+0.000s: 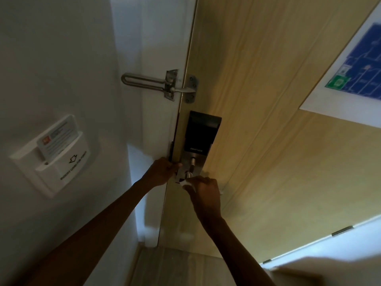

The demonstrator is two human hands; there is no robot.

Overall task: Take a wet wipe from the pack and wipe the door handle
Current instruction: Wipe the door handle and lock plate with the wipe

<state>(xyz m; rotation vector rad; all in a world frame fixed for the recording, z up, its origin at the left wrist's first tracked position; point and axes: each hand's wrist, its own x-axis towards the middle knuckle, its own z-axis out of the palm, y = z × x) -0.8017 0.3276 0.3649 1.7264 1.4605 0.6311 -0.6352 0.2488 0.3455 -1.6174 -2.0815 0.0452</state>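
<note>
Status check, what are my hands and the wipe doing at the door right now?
Right hand shut on wet wipe, at the handle under the smart lock. Left hand on the door edge. Nothing blocking.

A white wet wipe (186,182), crumpled and small, is pressed against the door handle (190,172), a silver metal lever (mostly hidden from view) at the lower end of a lock plate with a black upper panel, near the door's edge.
</note>
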